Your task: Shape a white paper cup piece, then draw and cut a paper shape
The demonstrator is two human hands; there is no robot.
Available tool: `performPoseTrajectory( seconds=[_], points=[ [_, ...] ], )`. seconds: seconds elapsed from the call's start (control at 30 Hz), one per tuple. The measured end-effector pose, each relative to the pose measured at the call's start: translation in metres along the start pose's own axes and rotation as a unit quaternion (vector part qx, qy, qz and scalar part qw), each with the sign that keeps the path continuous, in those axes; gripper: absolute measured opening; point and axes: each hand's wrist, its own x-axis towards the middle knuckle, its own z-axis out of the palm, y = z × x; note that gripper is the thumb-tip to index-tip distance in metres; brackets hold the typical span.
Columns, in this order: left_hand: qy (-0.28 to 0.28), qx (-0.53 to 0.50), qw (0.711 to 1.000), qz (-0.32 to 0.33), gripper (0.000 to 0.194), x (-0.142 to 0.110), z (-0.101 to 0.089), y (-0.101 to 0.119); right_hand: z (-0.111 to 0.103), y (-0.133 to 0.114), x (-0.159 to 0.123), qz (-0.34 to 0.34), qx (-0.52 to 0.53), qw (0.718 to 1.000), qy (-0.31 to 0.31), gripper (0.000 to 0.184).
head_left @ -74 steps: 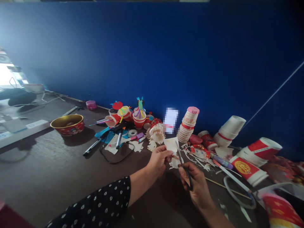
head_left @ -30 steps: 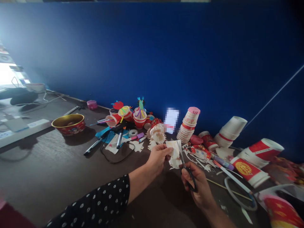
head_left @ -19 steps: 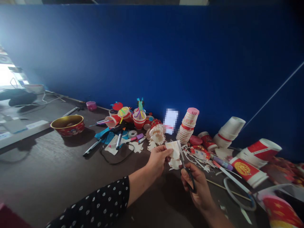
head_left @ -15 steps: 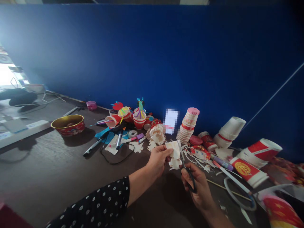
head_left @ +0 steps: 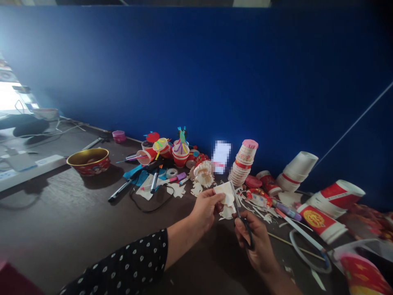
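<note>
My left hand [head_left: 206, 207] pinches a small cream-white piece of paper [head_left: 225, 191] between thumb and fingers, over the dark table. Its lower edge looks uneven. My right hand [head_left: 254, 237] is wrapped round the black handles of a pair of scissors [head_left: 245, 225]. The blades point up and away from me along the right edge of the paper; whether they are fully closed I cannot tell. White paper scraps [head_left: 226, 212] lie on the table just below the held piece. Part of the left fingers is hidden behind the paper.
Stacked paper cups [head_left: 242, 164] stand behind my hands, with more cups [head_left: 319, 219] at the right. Decorated cups [head_left: 180, 153], markers [head_left: 155, 180] and a tape roll [head_left: 171, 173] lie left of centre. Further left are a red-gold bowl [head_left: 89, 164] and a white power strip [head_left: 46, 166].
The paper in my left hand has turned slightly against the scissor blades. Both hands stay in nearly the same place, and the things on the table have not moved.
</note>
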Motion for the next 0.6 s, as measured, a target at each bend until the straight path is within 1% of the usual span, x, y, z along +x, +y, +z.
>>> performPoseTrajectory(
  seconds=[0.23, 0.43, 0.6],
  points=[
    [-0.004, -0.018, 1.000, -0.023, 0.023, -0.0052, 0.0034, 0.0006, -0.0004, 0.0031, 0.0012, -0.005, -0.009, 1.000, 0.004, 0.031],
    [-0.004, -0.011, 1.000, -0.017, 0.024, -0.0072, 0.0046, 0.0018, -0.0008, 0.0032, 0.0008, 0.000, -0.032, 0.999, 0.012, 0.031],
    [0.004, -0.006, 1.000, -0.016, 0.022, -0.0061, 0.0043, 0.0019, -0.0001, 0.0015, 0.0006, -0.003, -0.029, 1.000, 0.009, 0.031]
  ],
)
